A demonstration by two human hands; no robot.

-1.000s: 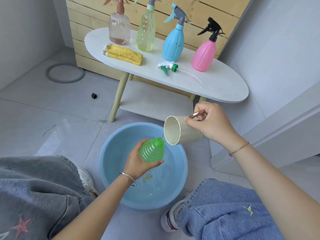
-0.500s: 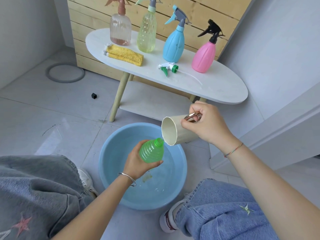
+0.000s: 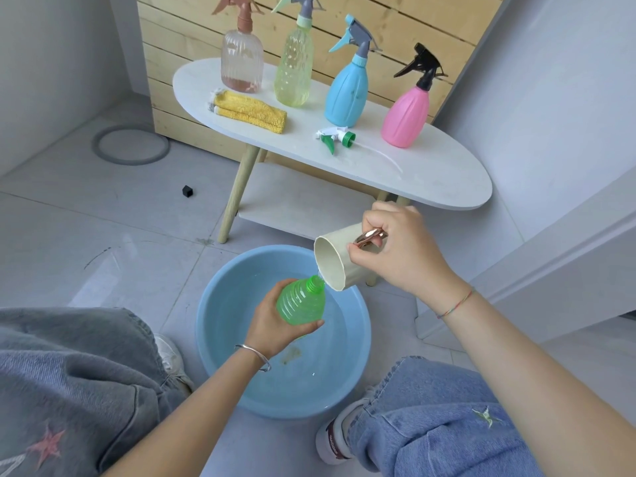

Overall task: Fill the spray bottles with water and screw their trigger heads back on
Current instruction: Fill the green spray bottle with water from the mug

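My left hand (image 3: pixel 272 325) grips the green bottle (image 3: pixel 301 302) over the blue basin (image 3: pixel 220 339). My right hand (image 3: pixel 399 253) holds the cream cup (image 3: pixel 332 266) by its handle, tipped, rim at the bottle's open neck.

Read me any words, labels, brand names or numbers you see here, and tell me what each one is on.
On the shoe: one short dark word on its side, too small and blurred to read.
On the green bottle, cup, basin and table: no print visible.
Nothing else shows readable text.
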